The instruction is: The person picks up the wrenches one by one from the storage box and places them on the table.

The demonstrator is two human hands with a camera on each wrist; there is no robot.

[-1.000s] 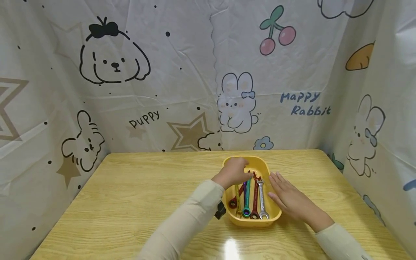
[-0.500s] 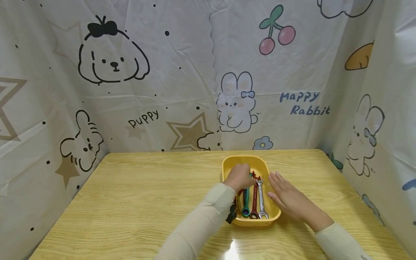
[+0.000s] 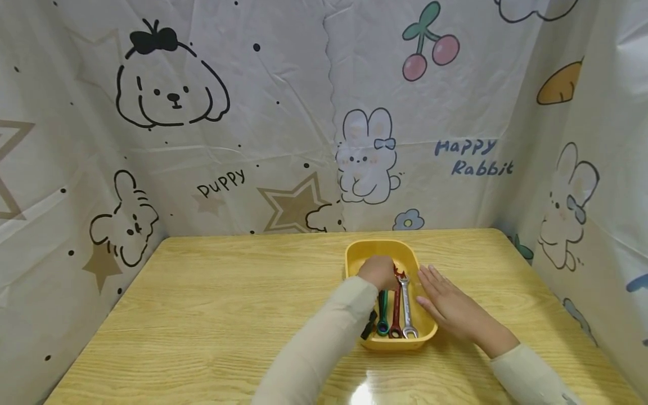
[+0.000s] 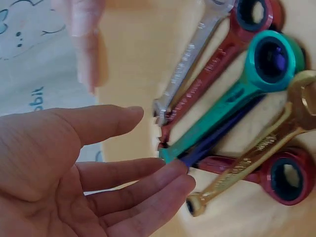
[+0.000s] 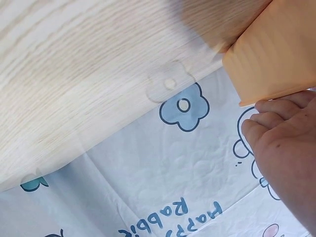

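A yellow plastic bin (image 3: 425, 329) on the table holds several combination wrenches. My left hand (image 3: 378, 273) reaches down into it over the wrenches. In the left wrist view its fingers are extended with the thumb apart, fingertips right at the ends of a teal wrench (image 4: 222, 108), a purple wrench (image 4: 219, 133) and a gold wrench (image 4: 252, 155). Beside these lie a silver wrench (image 4: 186, 61), a red wrench (image 4: 207, 74) and a dark red ratchet wrench (image 4: 289, 180). My right hand (image 3: 458, 306) lies flat with straight fingers against the bin's right rim.
The wood-grain table (image 3: 243, 292) stretches left of the bin. A printed cloth (image 3: 283, 129) hangs along the table's back edge and both sides. A black piece (image 3: 369, 326) on the left wrist overlaps the bin's left wall.
My left hand has moved right and slightly lower inside the bin, covering more of the wrenches in the head view. The right hand stays at the rim.
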